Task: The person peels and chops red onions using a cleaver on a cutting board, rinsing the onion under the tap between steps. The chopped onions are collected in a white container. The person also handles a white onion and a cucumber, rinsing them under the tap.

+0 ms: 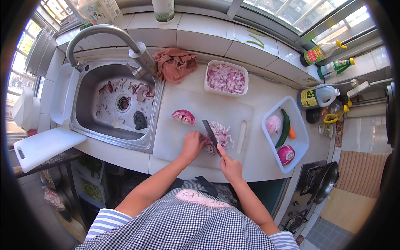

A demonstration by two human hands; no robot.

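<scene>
My right hand (230, 165) grips the handle of a kitchen knife (210, 132), whose dark blade points away from me over a white cutting board (168, 143). Left of the blade, my left hand (192, 145) has its bent fingers on a partly cut piece of red onion (210, 148), partly hidden by the fingers and knife. Chopped red onion (221, 132) lies heaped mostly to the blade's right. A larger wedge of red onion (183, 117) rests apart on the board, beyond my left hand. Diced onion fills a white plastic container (226, 93) behind the board.
Left is a steel sink (84, 106) with onion peels, a scrubber and a faucet (103, 29). A crumpled reddish cloth (175, 64) lies behind. On the right, a plastic basin (300, 150) holds onions, a green vegetable and a carrot. Beyond are bottles (315, 97) and a gas stove (301, 193).
</scene>
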